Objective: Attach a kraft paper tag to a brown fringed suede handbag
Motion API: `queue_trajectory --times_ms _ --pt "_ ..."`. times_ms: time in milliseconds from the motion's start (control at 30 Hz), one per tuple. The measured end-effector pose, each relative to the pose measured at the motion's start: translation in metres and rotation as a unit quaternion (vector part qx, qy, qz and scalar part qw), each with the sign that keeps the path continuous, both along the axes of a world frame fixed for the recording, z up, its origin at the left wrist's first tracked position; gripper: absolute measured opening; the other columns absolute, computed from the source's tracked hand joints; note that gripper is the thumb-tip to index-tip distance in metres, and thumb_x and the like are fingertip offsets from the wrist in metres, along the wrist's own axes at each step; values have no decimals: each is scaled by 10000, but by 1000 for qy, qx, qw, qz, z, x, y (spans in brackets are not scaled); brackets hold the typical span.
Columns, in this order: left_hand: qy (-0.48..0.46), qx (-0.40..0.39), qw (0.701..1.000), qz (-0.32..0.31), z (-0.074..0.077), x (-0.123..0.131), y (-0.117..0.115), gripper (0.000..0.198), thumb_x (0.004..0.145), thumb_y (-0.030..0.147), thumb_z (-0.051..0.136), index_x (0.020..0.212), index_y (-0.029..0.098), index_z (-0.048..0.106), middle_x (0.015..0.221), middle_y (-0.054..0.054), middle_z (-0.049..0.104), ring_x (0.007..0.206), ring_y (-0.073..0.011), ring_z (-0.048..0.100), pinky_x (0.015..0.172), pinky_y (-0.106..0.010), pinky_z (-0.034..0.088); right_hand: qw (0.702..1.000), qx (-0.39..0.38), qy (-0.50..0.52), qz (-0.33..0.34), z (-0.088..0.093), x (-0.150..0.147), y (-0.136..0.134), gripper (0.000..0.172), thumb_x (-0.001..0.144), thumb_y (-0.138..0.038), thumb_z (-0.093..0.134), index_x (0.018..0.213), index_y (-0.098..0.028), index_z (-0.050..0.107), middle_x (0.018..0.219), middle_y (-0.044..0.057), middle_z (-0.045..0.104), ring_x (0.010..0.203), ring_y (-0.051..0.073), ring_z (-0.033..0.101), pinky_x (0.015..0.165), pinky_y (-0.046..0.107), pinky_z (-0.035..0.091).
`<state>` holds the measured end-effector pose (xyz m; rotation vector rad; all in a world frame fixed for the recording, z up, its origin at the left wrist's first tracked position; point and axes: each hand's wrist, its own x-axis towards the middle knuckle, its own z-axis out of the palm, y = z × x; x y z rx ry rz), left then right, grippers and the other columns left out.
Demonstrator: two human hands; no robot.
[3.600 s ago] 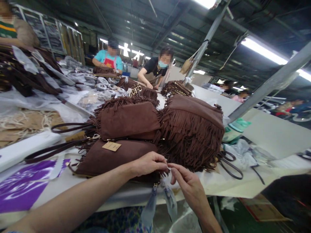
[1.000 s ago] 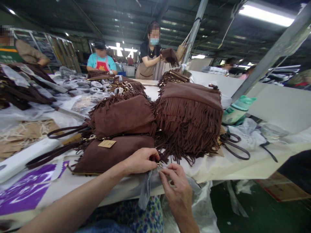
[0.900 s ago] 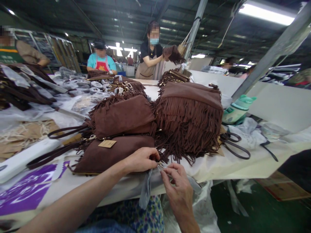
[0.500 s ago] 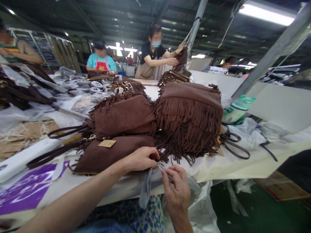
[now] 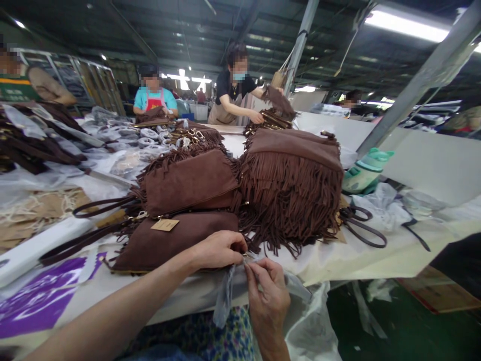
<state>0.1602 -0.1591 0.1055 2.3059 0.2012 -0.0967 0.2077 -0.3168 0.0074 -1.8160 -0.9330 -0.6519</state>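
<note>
My left hand is closed in a pinch at the front edge of a flat brown bag, its fingertips by a small metal piece. Close beside it, my right hand pinches at the same spot; what lies between its fingertips is too small to make out. A strip of clear plastic hangs below my left hand. A tan tag lies on the brown bag. Behind it rests another brown bag, and to the right stands a tall stack of fringed bags.
Dark wrist straps and a green bottle are at the right. A white object and purple plastic lie left. Plastic-wrapped parts cover the far left. Across the table, a person handles brown bags.
My right hand has moved slightly left, closer to my left fingertips. The person across the table has lowered one hand to the pile and swung a fringed piece over it.
</note>
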Motion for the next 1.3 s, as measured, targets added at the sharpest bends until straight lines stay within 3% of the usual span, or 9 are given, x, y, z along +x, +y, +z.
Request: queue_trajectory --times_ms 200,400,700,1000,1300 --pt "18 -16 1000 -4 1 3 2 349 658 176 562 984 154 685 809 -6 659 737 -154 574 594 -205 402 998 -38 -41 -33 -6 2 0 174 925 -272 565 864 -180 699 846 49 627 753 153 610 705 253 464" --pt "7 -14 1000 -6 -3 2 3 311 687 195 559 971 153 681 837 -13 669 738 -151 566 617 -208 411 998 -16 -17 -57 -3 1 5 201 924 -317 576 842 -179 696 837 49 627 738 149 604 670 246 462" --pt "-19 21 1000 -7 2 -1 -3 255 710 205 577 934 162 691 808 -6 659 749 -150 566 618 -196 407 999 -18 11 -35 1 3 12 252 943 -317 527 887 -172 725 853 71 628 755 176 582 687 292 473" --pt "-63 28 997 -23 -2 -2 2 281 820 140 482 920 176 742 900 -29 723 835 -148 631 764 -205 452 998 -12 56 -17 -1 1 10 260 943 -344 528 897 -185 729 853 63 608 755 175 571 685 294 467" --pt "-76 130 988 -26 -7 8 -1 193 777 127 557 808 195 735 791 -24 727 763 -167 647 713 -221 450 999 -21 42 -17 -1 2 8 265 952 -339 515 918 -184 727 851 63 624 759 179 580 685 298 460"
